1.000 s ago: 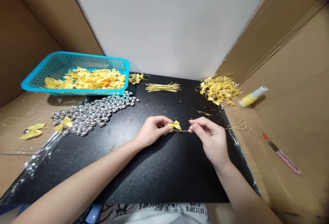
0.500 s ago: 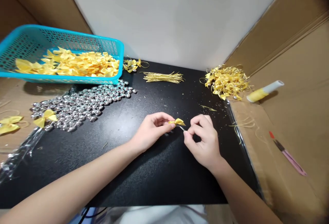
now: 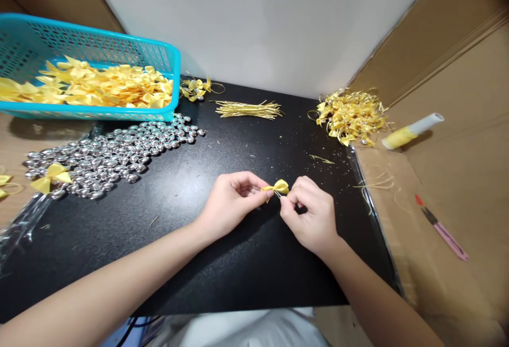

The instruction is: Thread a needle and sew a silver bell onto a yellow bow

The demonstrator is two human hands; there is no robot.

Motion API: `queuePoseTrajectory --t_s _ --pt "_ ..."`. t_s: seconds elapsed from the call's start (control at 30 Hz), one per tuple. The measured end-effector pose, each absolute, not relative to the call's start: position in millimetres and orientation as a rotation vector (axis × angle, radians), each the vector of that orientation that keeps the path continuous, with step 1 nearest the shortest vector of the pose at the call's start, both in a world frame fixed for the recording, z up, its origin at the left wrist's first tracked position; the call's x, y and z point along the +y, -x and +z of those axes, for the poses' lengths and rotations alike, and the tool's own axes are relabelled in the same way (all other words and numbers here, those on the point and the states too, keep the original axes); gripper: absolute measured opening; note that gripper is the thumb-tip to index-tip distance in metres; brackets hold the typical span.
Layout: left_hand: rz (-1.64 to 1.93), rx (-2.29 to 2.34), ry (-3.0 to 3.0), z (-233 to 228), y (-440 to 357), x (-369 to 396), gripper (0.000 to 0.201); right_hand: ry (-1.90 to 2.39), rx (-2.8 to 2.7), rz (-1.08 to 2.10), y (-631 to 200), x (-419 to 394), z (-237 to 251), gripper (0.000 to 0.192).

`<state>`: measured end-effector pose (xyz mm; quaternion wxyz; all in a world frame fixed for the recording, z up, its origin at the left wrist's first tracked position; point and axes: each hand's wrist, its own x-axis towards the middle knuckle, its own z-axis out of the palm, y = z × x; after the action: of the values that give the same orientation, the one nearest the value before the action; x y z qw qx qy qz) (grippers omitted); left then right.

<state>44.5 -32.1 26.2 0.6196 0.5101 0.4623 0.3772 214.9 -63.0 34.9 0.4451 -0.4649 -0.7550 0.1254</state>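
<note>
Between the thumb and fingers of my left hand (image 3: 237,198) is a yellow ribbon bow (image 3: 280,185), held above the black table (image 3: 222,278). Its right loop sticks out toward my right hand (image 3: 310,210), which is closed in a pinch. A thin pale cord (image 3: 278,194) runs from the middle of the bow to the right fingertips. The far end of that cord is hidden in my right hand.
A turquoise basket (image 3: 119,109) of yellow bows stands at back left, with silver beads (image 3: 107,158) before it. Gold cords (image 3: 248,109) lie at the back. Finished-looking bows (image 3: 352,116) are heaped at right, near a roll (image 3: 411,131) and pink-handled snips (image 3: 447,238).
The bow has turned so that its loop and knot show more. My right hand has come closer to it, fingers now pinching the cord. The whole view has shifted slightly.
</note>
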Motion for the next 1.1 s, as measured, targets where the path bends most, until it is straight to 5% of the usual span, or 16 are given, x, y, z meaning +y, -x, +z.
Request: queuePoseTrajectory --t_s 1.1 --pt "0.875 1.081 -1.223 25.5 -45.0 -35.3 0.015 1.185 -1.863 0.326 -213.0 -64.3 34.7 0.031"
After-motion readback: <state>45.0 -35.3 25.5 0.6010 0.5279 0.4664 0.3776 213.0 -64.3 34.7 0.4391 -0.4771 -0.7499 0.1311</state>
